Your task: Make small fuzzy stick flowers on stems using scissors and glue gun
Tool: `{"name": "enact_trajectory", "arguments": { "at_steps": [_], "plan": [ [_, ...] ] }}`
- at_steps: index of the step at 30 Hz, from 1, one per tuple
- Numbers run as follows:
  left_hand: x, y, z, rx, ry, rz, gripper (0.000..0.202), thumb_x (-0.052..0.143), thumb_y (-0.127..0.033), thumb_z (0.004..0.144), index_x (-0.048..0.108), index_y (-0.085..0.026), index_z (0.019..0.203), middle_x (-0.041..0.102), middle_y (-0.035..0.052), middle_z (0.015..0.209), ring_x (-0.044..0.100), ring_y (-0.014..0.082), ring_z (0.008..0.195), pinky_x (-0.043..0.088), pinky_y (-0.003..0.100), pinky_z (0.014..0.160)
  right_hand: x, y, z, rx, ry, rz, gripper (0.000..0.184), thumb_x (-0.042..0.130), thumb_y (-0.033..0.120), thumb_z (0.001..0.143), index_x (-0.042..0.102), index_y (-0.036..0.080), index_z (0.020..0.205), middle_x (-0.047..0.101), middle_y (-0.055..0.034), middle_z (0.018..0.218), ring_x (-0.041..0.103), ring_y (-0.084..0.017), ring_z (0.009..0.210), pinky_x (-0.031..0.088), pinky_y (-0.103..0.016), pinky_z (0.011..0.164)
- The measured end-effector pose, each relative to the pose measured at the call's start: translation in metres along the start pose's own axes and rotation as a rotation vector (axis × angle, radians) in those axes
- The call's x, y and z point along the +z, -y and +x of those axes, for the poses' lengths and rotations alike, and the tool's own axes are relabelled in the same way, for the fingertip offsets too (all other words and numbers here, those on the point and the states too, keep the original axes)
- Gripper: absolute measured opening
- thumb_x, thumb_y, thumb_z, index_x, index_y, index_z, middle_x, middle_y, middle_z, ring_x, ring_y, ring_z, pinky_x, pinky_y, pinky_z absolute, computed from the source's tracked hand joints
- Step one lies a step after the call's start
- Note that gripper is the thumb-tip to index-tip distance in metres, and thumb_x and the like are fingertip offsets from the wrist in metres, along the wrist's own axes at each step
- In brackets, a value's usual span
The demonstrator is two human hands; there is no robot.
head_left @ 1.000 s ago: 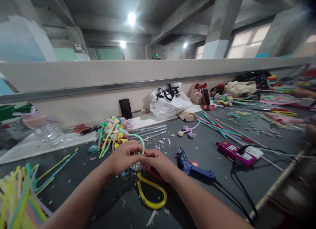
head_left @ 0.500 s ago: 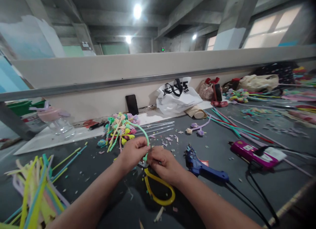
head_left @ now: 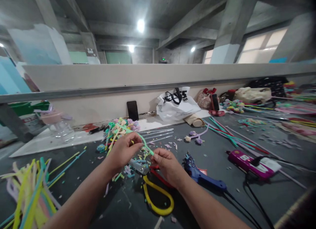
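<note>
My left hand point(head_left: 123, 149) and my right hand point(head_left: 166, 160) both pinch one green fuzzy stem point(head_left: 145, 144), the left near its upper part and the right at its lower end. The stem runs slanted between them, above the dark table point(head_left: 217, 196). Below the hands lie scissors with a yellow handle point(head_left: 155, 195) and a red one. Just behind the left hand sits a heap of small pastel flowers on stems point(head_left: 118, 129).
A blue glue gun point(head_left: 201, 174) lies right of my right hand, its cord trailing right. A purple power strip point(head_left: 249, 160) sits further right. Loose coloured stems point(head_left: 29, 192) pile at the left. A phone point(head_left: 132, 110), a white bag point(head_left: 175, 104) and a jar point(head_left: 57, 124) stand along the back wall.
The hands have drawn apart. The green stem, curved in a loop over them before, now stretches nearly straight between the two pinches.
</note>
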State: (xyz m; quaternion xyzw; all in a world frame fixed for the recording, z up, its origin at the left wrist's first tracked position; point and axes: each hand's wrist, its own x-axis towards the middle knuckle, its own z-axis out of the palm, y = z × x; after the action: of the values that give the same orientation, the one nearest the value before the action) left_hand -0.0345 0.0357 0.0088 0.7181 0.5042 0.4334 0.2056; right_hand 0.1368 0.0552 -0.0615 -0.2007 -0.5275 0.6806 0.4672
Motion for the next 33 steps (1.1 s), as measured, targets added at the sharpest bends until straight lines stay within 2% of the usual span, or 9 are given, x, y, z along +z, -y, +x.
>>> {"name": "enact_trajectory", "arguments": {
  "at_steps": [1,3,5,11,20,29,33],
  "plan": [
    [-0.002,-0.004,0.0,0.095,-0.001,0.058,0.003,0.056,-0.019,0.073,0.057,-0.018,0.071,0.056,0.0003,0.073,0.052,0.0141,0.071,0.041,0.025,0.063,0.001,0.001,0.0,0.001,-0.002,0.024,0.02,0.065,0.035,0.071,0.061,0.016,0.067,0.054,0.0014,0.061,0.043,-0.01,0.055,0.032,-0.022,0.056],
    [-0.001,-0.01,-0.002,0.224,0.057,0.086,0.007,0.054,-0.013,0.073,0.059,-0.019,0.076,0.058,0.0026,0.083,0.053,0.0156,0.082,0.042,0.027,0.071,0.003,0.004,0.0,0.004,0.002,0.065,0.02,0.067,0.034,0.069,0.06,0.016,0.065,0.053,0.0014,0.06,0.042,-0.01,0.056,0.032,-0.022,0.056],
    [0.004,-0.012,-0.005,0.265,0.117,0.071,0.009,0.053,-0.012,0.075,0.059,-0.018,0.076,0.059,0.0028,0.084,0.053,0.0151,0.083,0.042,0.027,0.074,0.004,0.007,-0.002,0.013,0.011,0.098,0.02,0.068,0.034,0.068,0.059,0.016,0.064,0.052,0.0014,0.06,0.042,-0.01,0.057,0.032,-0.022,0.058],
    [0.012,-0.007,-0.008,0.103,0.267,0.006,0.011,0.049,-0.014,0.077,0.059,-0.018,0.077,0.057,-0.0026,0.063,0.052,0.0102,0.058,0.04,0.021,0.056,0.005,0.008,-0.004,0.078,0.045,0.152,0.021,0.068,0.034,0.067,0.058,0.016,0.065,0.05,0.0017,0.06,0.041,-0.01,0.056,0.032,-0.022,0.058],
    [0.008,-0.009,-0.007,-0.076,0.339,-0.074,0.009,0.051,-0.016,0.072,0.06,-0.016,0.069,0.051,-0.0043,0.054,0.048,0.0088,0.05,0.037,0.019,0.049,0.006,0.01,-0.005,0.092,0.04,0.093,0.023,0.07,0.033,0.065,0.057,0.014,0.063,0.047,0.0039,0.054,0.034,-0.007,0.05,0.024,-0.021,0.051],
    [0.011,-0.01,-0.008,-0.167,0.392,-0.181,0.006,0.053,-0.019,0.069,0.059,-0.016,0.067,0.049,-0.0053,0.05,0.045,0.0085,0.045,0.035,0.018,0.044,0.002,0.009,-0.006,0.056,0.063,-0.07,0.029,0.069,0.039,0.066,0.053,0.015,0.06,0.044,0.0056,0.052,0.032,-0.007,0.049,0.023,-0.021,0.05],
    [0.014,-0.012,-0.008,-0.093,0.333,-0.038,0.009,0.052,-0.016,0.07,0.058,-0.017,0.063,0.049,-0.005,0.049,0.045,0.0088,0.046,0.035,0.019,0.046,0.001,0.011,-0.005,-0.003,0.016,-0.275,0.032,0.065,0.042,0.069,0.052,0.016,0.06,0.041,0.006,0.053,0.033,-0.008,0.051,0.026,-0.021,0.051]
  ]
}}
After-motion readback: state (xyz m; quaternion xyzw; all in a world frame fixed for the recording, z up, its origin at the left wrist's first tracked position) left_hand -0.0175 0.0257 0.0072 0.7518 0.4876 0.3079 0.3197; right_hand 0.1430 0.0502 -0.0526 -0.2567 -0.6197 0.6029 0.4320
